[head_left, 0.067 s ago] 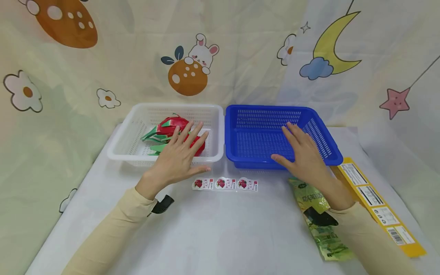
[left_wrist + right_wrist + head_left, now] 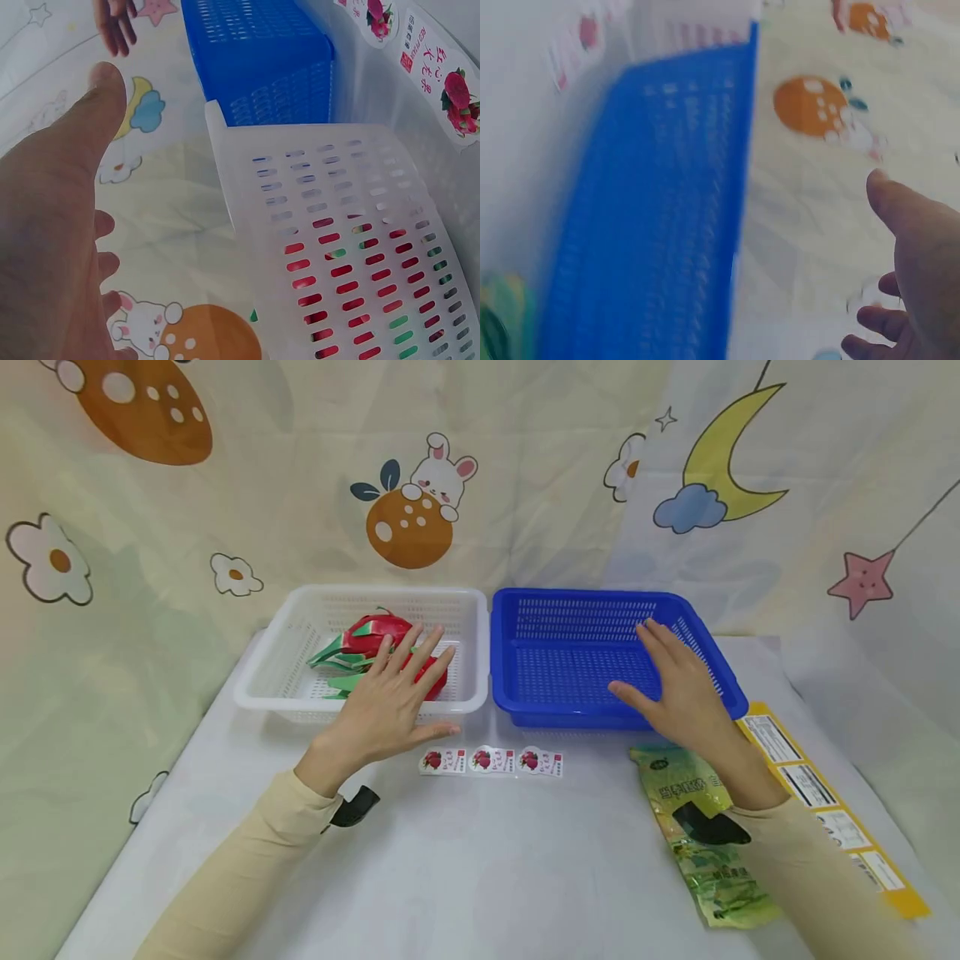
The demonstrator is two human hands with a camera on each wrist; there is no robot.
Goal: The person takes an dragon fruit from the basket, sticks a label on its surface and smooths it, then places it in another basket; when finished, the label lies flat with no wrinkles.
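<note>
- Left hand (image 2: 378, 710): fingers straight and fanned apart, thumb out to the side, back of hand uppermost; grasping nothing. Held above the near rim of the white basket (image 2: 390, 591); left wrist view shows it apart from the basket wall.
- Right hand (image 2: 682, 697): fingers extended close together, thumb stretched away from them; grasping nothing. Held above the right part of the blue basket (image 2: 558, 672); right wrist view, somewhat blurred, shows it apart from the rim.
- Two red dragon fruits (image 2: 384, 631) with green scales lie inside the white basket, beneath and just beyond the left fingers, which partly cover the nearer fruit.
- Baskets stand side by side on the worktop (image 2: 480, 877), rims touching or nearly so; cannot tell which.
- Row of three fruit stickers (image 2: 492, 761): flat, between the two hands, a little nearer the person than the baskets, close to the left thumb.
- Green packet (image 2: 716, 877): lies under the right wrist and forearm, partly covered.
- Yellow box (image 2: 813, 789) with white labels: to the right of the right wrist, lying aslant, partly hidden by the forearm.
- Printed cloth (image 2: 525, 510): hangs beyond both hands.
</note>
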